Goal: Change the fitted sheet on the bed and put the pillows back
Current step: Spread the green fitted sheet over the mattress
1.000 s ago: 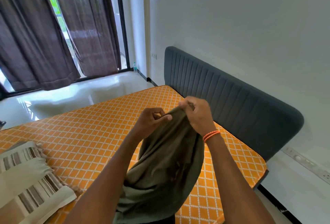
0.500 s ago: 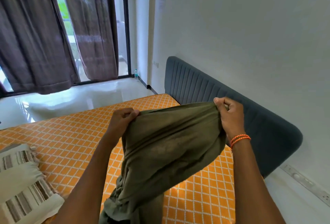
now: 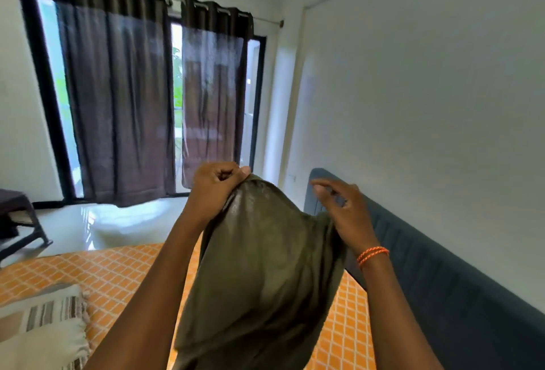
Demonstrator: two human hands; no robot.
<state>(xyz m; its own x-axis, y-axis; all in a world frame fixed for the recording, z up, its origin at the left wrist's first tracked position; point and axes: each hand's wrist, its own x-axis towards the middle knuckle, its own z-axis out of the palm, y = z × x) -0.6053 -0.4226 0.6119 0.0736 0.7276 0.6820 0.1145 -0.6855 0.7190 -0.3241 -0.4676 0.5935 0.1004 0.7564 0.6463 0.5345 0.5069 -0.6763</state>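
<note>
An olive-green sheet [image 3: 265, 275] hangs bunched in front of me, above the bare orange lattice-patterned mattress [image 3: 118, 275]. My left hand [image 3: 218, 183] pinches the sheet's top edge and holds it high. My right hand [image 3: 339, 207] is beside it to the right, fingers loosely spread and blurred, with the cloth draped against the heel of the hand. A striped cream pillow [image 3: 44, 328] lies on the mattress at the lower left. The sheet's lower part runs out of view at the bottom.
A dark blue-grey padded headboard [image 3: 442, 281] runs along the white wall on the right. Dark curtains [image 3: 124, 98] cover tall windows at the back, over a glossy white floor [image 3: 118, 222]. A dark chair [image 3: 17, 216] stands at the far left.
Both hands have lifted the sheet higher and my view has tilted up. My right hand has let go of its pinch on the edge and its fingers have spread.
</note>
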